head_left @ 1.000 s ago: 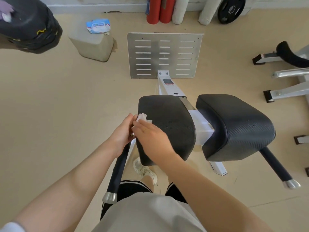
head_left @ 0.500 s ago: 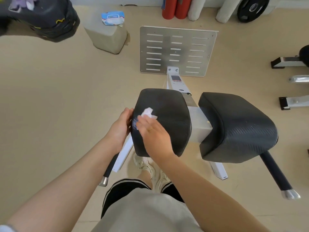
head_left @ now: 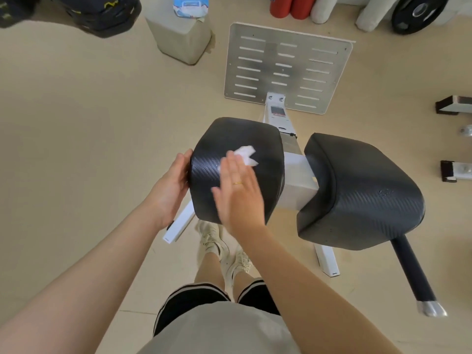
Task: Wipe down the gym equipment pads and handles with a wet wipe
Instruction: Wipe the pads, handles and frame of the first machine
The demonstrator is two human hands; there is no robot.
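So, counting left to right: one dark bag (head_left: pixel 102 11) up in the top left corner, one grey block (head_left: pixel 178 37) on the floor with a single pack of wipes (head_left: pixel 190 6) sitting on top of it, one slotted metal plate (head_left: pixel 286 70) lying flat on the floor, two red rolls (head_left: pixel 293 7) and two pale ones by the back wall, and one weight plate (head_left: pixel 419 11) leaning in the top right. The machine itself has two black pads side by side, joined by a white bar, and one black handle (head_left: pixel 413 272) with a silver cap sticking out lower right. Only one handle shows; whatever is on the left side is hidden. Two hands are at work, both on the left pad (head_left: pixel 255 139). The left hand (head_left: pixel 173 185) is cupped against that pad's left edge, fingers relaxed and fairly straight, steadying it rather than gripping. The right hand (head_left: pixel 237 190) lies flat on top of the same pad with fingers stretched out and spread, a thin ring on one finger. The one wet wipe (head_left: pixel 246 155) is crumpled white, pressed onto the pad under the right fingertips, and most of it pokes out past them toward the far side. The right pad (head_left: pixel 362 190) has nothing touching it. Two pale sneakers (head_left: pixel 222 246) show underneath.
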